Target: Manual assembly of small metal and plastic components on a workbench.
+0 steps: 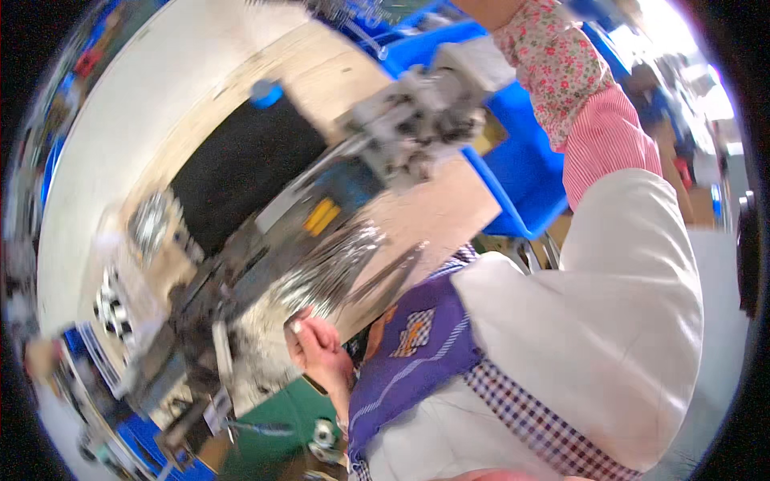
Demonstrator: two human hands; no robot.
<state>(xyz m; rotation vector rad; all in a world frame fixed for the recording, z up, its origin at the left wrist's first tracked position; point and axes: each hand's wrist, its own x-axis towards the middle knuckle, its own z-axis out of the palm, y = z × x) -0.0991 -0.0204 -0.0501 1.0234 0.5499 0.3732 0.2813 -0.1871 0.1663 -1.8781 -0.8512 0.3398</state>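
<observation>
My left hand [315, 345] is closed, fingers curled, beside a fan of thin shiny metal strands [333, 268] on the bench. A small dark bit shows at its fingertips, too blurred to name. My right arm, in a flowered sleeve cover [557, 68], stretches to the top edge. Only part of my right hand [488, 11] shows there, above a blue bin; its fingers are out of sight. Between my hands lies a long dark bench machine [277, 220] with yellow marks and a blurred grey metal head [413, 120].
Blue bins [525, 168] stand at the right end of the pale bench [337, 60]. Behind the machine lies a black mat [245, 168] with a round blue object [266, 94] at its edge. A clear-wrapped shiny bundle [152, 224] sits at the left. Green material [269, 429] shows below.
</observation>
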